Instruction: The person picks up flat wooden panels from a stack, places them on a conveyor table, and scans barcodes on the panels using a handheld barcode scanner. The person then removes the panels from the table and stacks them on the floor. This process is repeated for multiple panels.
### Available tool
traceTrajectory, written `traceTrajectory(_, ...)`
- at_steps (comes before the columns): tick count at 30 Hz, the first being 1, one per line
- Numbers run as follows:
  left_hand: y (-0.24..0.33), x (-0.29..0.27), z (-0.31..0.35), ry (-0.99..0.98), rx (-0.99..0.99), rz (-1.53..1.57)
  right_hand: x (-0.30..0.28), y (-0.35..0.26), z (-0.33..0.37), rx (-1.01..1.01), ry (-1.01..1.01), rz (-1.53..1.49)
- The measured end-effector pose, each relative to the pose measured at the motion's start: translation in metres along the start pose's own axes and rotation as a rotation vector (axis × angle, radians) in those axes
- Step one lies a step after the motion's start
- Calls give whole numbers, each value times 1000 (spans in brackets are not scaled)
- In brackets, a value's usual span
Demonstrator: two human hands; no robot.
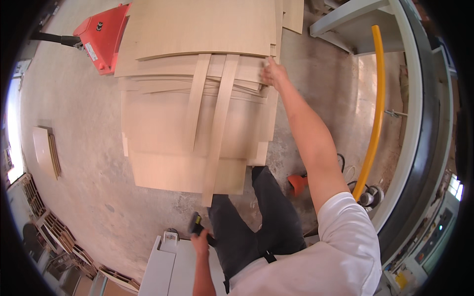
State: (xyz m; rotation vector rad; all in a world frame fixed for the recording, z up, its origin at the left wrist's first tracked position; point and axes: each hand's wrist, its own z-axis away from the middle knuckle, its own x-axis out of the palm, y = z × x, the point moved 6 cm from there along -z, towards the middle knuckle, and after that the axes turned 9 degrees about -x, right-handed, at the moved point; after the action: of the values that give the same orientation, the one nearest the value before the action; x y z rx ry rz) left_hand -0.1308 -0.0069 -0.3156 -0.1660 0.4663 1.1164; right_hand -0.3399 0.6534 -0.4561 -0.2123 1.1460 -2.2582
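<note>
My left hand, low in the view beside my leg, is closed around the grip of a dark handheld tool with a yellow-green patch; its exact kind cannot be made out. My right arm reaches forward to the right edge of a stack of thin plywood sheets. There my right hand is at the board edges, just below the corner of a large upper sheet. Its fingers are blurred, and whether they grip a sheet is unclear. Two narrow wood strips lie lengthwise across the stack.
A red pallet truck stands at the far left of the stack. To the right are a grey machine frame and a curved yellow bar. An orange object lies near my right foot. Boards lie on the left floor; a white cabinet is below.
</note>
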Motion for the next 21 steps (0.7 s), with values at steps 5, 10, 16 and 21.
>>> traceTrajectory(5,-5,108,60,-195,93,-32,24,-9,-42,38,-113,-146)
traceTrajectory(10,56,176,105,-191,299,-151,25,1,-44,-57,-16,-223)
traceTrajectory(16,159,233,60,-282,452,-120,28,29,-6,-256,65,-409)
traceTrajectory(21,253,249,4,-353,485,268,29,117,109,-46,-63,-328)
